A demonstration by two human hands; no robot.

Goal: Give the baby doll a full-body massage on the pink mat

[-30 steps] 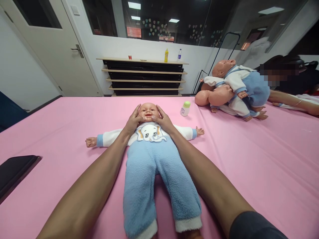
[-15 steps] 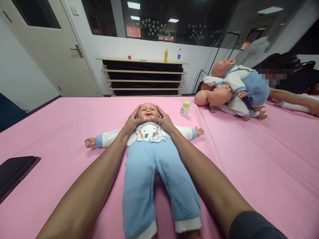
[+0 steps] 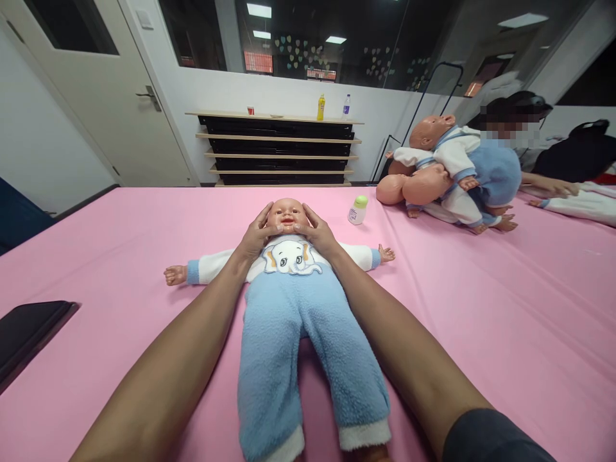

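Observation:
A baby doll lies on its back, arms stretched out sideways, in blue fleece trousers and a white top with an elephant face. My left hand cups one side of its head, the thumb resting by the chin. On the other side of the head, my right hand holds it the same way, thumb along the chin. The two thumb tips are a little apart. Fingers of both hands run up past the doll's cheeks, and their far sides are hidden. A small white bottle with a green cap stands to the right of the head.
Several dolls are piled at the right on the pink table cover. A black flat object lies at the left edge. Beyond the pile, a person's hand is over another doll. Stacked shelves stand behind.
Both my hands stay in place on the doll's head. The person at the right has shifted their head left, and their hand has moved back from the near edge.

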